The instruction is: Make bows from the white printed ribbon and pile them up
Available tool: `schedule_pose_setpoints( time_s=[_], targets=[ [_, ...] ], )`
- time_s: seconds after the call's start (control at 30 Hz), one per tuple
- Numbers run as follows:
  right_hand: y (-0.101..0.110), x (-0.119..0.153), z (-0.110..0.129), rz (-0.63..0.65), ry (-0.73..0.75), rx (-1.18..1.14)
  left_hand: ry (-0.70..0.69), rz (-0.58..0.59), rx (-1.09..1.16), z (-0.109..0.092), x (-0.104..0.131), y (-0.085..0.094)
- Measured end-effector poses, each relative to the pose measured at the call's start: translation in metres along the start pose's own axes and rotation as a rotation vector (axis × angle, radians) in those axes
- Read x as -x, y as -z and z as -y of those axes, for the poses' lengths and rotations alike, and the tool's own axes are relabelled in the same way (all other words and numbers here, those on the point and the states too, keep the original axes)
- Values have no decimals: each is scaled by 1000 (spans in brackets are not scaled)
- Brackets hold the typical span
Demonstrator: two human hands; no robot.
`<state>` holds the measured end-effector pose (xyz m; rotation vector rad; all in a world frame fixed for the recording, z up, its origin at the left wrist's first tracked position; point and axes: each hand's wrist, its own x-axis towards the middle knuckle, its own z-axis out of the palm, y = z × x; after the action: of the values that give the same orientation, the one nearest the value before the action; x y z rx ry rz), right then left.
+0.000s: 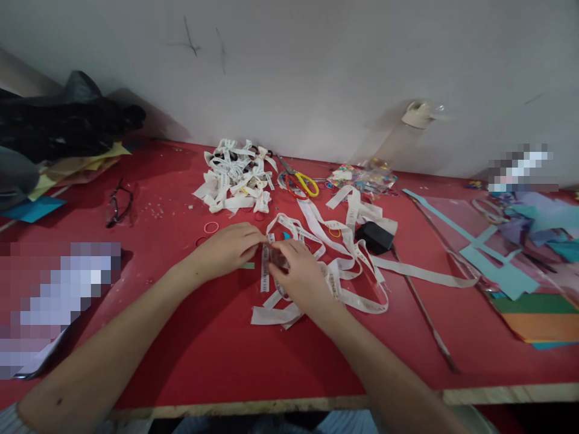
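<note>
My left hand (233, 248) and my right hand (302, 270) meet over the middle of the red table. Their fingertips pinch a white printed ribbon (265, 274), whose end hangs down between them. Just what the fingers do with it is partly hidden. A loose tangle of the same ribbon (362, 301) spreads around and to the right of my right hand. Beyond my hands lies a pile of tied white ribbon bows (237, 181), with some black bits among them. Scissors (306, 184) with red and yellow handles lie to the right of the pile. A pink elastic band (211, 227) rests near my left hand.
A dark block (374, 237) sits among the ribbon, with a thin rod (425, 310) beside it. Coloured paper (538, 313) lies at right. Eyeglasses (120, 205), a blurred-out flat device (63, 301) and a black bag (63, 126) are at left. A wall stands behind.
</note>
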<state>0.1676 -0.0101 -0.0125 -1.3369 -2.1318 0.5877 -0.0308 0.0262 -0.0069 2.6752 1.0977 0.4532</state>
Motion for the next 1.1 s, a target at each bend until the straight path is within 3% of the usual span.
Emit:
schedule_pose_setpoints(
  time_s=[0.27, 0.43, 0.63, 0.7, 0.8, 0.87, 0.97, 1.1],
  targets=[
    [2, 1, 0, 57, -24, -31, 31, -65, 106, -10, -2, 4],
    [7, 2, 5, -54, -11, -307, -34, -67, 224, -15, -3, 4],
    [12, 1, 12, -194, -11, -603, 58, -92, 332, -22, -3, 2],
    [12, 1, 12, -230, -27, -668, 141, -194, 260, -21, -3, 1],
    [11, 1, 12, -308, -43, -690, 305, -438, 213, -19, -3, 1],
    [11, 1, 13, -360, -33, -658, 307, -509, 252, -21, -3, 4],
    [11, 2, 12, -443, -17, -624, 206, -399, 294, -27, -3, 8],
    [13, 1, 12, -594, -33, -610, 46, -22, 329, -37, -3, 5]
  ],
)
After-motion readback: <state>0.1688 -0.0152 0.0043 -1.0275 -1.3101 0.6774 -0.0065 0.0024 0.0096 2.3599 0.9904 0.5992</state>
